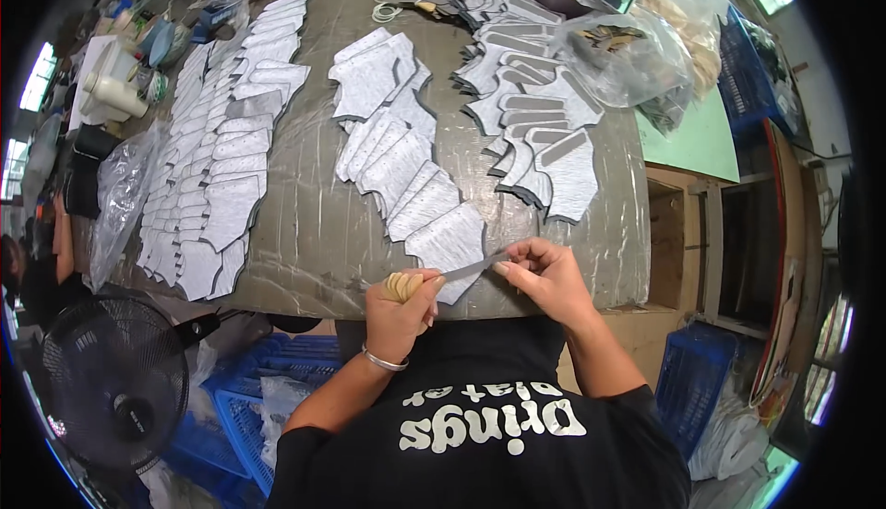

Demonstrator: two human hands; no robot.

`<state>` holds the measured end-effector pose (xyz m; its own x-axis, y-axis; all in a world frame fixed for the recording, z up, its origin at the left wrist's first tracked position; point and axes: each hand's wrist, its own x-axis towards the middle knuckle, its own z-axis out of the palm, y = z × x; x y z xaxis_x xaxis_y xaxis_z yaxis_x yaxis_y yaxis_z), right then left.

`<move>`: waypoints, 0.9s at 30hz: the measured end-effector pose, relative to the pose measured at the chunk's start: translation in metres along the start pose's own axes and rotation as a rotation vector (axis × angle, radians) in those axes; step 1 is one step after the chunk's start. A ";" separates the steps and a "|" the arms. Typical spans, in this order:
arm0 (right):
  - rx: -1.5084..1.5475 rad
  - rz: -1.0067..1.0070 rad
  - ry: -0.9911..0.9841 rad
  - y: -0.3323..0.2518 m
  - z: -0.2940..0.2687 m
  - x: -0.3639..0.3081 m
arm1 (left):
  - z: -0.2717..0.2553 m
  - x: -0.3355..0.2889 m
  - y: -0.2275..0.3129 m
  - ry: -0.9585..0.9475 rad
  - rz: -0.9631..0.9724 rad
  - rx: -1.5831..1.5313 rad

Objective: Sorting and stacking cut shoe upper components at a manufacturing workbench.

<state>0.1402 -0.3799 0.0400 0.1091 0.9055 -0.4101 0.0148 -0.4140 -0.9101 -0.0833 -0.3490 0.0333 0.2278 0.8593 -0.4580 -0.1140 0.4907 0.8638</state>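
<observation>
My left hand [399, 304] is closed round a bundle of beige, round-edged pieces [403, 286], whose exact kind I cannot make out. Its thumb and finger also pinch one end of a narrow dark grey strip [469, 270]. At the strip's other end, my right hand [544, 278] grips it between thumb and fingertips. The strip is stretched above the nearest light grey fabric piece [449, 238] at the table's front edge. That piece ends a fanned row of overlapping grey cut pieces [383, 144] running away from me.
Long rows of similar pieces [235, 163] lie at the left. More pieces, with dark grey strips on them [565, 163], overlap at the right. Clear plastic bags [628, 57] sit at the back right. A black fan [115, 384] stands at lower left, near blue crates [245, 417].
</observation>
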 end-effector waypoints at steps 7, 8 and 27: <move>0.133 0.028 0.022 -0.004 0.008 0.006 | -0.005 0.004 0.002 -0.005 0.000 -0.009; 0.114 0.011 0.010 -0.004 0.007 0.006 | -0.006 0.005 0.001 -0.026 0.006 0.017; 0.117 0.028 0.075 -0.010 0.006 0.012 | -0.014 0.000 -0.007 -0.226 0.985 1.184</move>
<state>0.1352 -0.3640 0.0434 0.1819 0.8822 -0.4343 -0.1044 -0.4218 -0.9007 -0.0966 -0.3505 0.0247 0.6723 0.6698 0.3151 0.4749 -0.7168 0.5105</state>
